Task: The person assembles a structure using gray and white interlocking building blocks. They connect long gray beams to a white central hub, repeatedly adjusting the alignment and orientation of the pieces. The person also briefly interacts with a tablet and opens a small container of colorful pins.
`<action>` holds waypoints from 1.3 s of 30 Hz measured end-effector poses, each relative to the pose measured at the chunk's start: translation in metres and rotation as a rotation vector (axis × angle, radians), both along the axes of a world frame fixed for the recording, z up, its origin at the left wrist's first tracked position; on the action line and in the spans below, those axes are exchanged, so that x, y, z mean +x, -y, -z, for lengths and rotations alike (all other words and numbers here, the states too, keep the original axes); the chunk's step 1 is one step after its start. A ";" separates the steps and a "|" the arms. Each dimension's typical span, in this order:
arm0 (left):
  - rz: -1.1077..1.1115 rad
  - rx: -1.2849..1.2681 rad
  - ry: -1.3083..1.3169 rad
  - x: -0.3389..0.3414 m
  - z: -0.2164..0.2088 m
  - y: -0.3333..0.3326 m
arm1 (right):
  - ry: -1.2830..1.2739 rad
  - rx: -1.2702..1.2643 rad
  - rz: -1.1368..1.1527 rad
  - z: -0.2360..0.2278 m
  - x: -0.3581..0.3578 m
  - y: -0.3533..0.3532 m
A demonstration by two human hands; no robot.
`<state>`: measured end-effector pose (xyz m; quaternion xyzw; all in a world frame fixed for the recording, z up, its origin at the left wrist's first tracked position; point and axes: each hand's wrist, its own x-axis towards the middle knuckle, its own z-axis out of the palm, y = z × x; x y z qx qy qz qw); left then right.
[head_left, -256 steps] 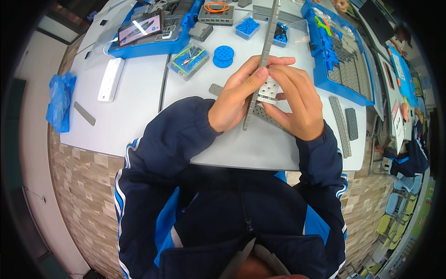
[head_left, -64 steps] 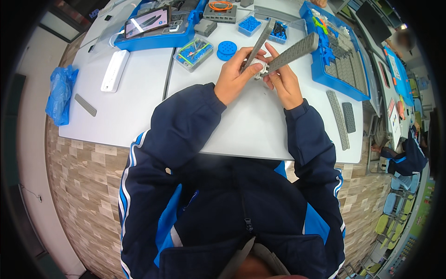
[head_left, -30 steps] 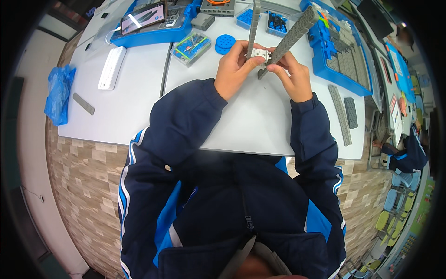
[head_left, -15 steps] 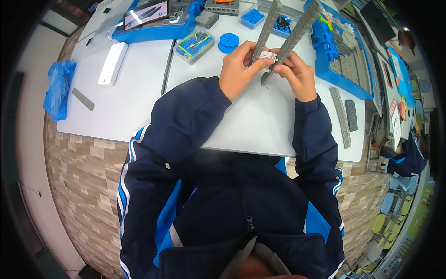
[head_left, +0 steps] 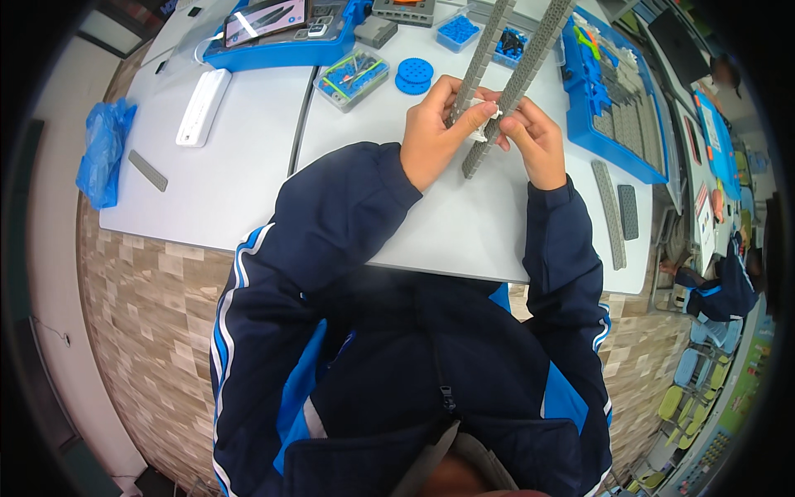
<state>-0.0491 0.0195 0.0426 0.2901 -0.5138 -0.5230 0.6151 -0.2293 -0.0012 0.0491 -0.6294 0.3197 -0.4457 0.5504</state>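
Over the counter (head_left: pixel 451 236), the person's left hand (head_left: pixel 431 137) has its fingers wrapped around the left grey beam (head_left: pixel 483 65), thumb on the white connector (head_left: pixel 479 133) between both beams. The right grey beam (head_left: pixel 532 68) slants alongside, pinched low by the right hand (head_left: pixel 541 145). The beams look light, stiff and hardly slippery; their long ends may sway, so holding near the connector seems surest.
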 end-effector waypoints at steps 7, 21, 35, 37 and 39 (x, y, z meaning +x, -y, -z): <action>-0.020 -0.046 0.153 0.003 -0.008 -0.007 | 0.009 -0.063 0.002 0.001 0.001 -0.004; -0.041 -0.119 0.101 0.002 -0.016 -0.012 | 0.027 -0.128 -0.046 -0.001 -0.004 -0.006; 0.007 -0.105 -0.005 0.005 -0.019 -0.012 | 0.101 -0.152 -0.058 0.000 -0.003 -0.008; 0.006 -0.115 -0.012 0.005 -0.019 -0.012 | 0.108 -0.158 -0.064 0.000 -0.003 -0.008; -0.017 -0.129 -0.001 0.006 -0.019 -0.011 | 0.112 -0.166 -0.064 0.001 -0.003 -0.007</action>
